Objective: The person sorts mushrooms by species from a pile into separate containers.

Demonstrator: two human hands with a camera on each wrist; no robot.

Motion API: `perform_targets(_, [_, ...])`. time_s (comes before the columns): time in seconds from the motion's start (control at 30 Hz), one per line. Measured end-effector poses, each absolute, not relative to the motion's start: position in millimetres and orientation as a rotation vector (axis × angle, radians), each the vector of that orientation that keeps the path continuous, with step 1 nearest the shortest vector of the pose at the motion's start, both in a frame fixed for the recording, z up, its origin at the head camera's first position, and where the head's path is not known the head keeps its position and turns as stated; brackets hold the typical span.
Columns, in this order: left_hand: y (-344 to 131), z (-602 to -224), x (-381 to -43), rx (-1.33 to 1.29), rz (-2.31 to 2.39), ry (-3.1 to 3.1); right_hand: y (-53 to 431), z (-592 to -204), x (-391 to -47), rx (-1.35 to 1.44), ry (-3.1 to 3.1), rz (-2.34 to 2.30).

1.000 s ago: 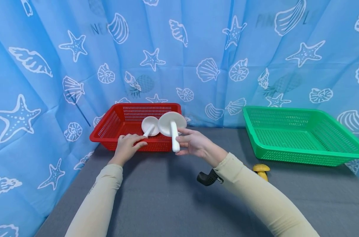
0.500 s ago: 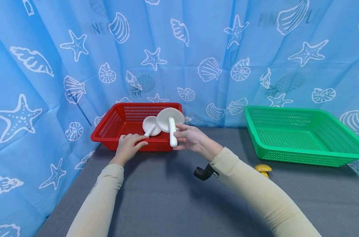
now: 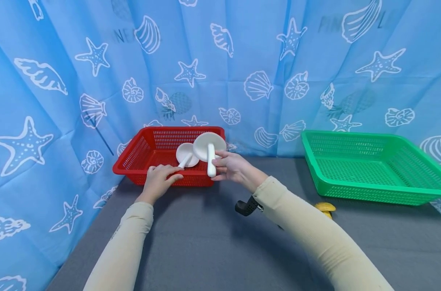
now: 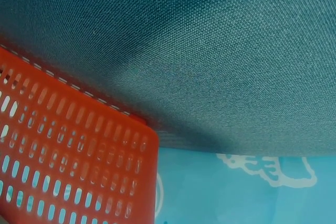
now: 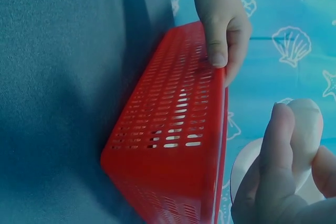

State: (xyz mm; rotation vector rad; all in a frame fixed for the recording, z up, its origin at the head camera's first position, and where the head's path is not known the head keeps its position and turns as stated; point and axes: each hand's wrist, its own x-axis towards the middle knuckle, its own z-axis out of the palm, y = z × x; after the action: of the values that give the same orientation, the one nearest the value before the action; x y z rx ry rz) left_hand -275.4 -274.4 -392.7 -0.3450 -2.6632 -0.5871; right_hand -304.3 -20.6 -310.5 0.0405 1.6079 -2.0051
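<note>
In the head view a large white mushroom (image 3: 210, 161), with a wide flat cap and a thick stem, is held by the stem in my right hand (image 3: 235, 167) above the near right corner of the red basket (image 3: 165, 178). A smaller white mushroom (image 3: 186, 155) lies inside the basket, its stem leaning toward the near rim. My left hand (image 3: 157, 182) grips that rim. The right wrist view shows the left hand's thumb (image 5: 216, 48) against the basket's outer wall, and the held mushroom's stem (image 5: 305, 129) between the right hand's fingers and thumb.
A green basket (image 3: 373, 191) stands at the right on the grey cloth-covered table (image 3: 191, 242). A yellow mushroom (image 3: 326, 207) lies before it, partly hidden by the right sleeve. A blue patterned curtain (image 3: 220, 60) hangs behind. A black device (image 3: 246, 207) sits at the right wrist.
My right hand has moved the large white mushroom slightly up and left, farther over the red basket. The left hand keeps its grip on the rim. The head view has shifted a little.
</note>
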Motion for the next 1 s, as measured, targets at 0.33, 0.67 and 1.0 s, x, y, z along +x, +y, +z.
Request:
perform_targets(0.33, [-276,-393,-275,-0.347,-0.583,-2.661,-30,-312,-318,0.062,1.649,-1.99])
perform_targets(0.67, [-275,-392,-275,-0.345,-0.565,-2.653,-40,-314,-331,0.138,1.691,-1.972])
perform_targets(1.0, [-274,-391,-275,-0.328,-0.587,-2.665,-53,-312,-340,0.194,1.698,-1.967])
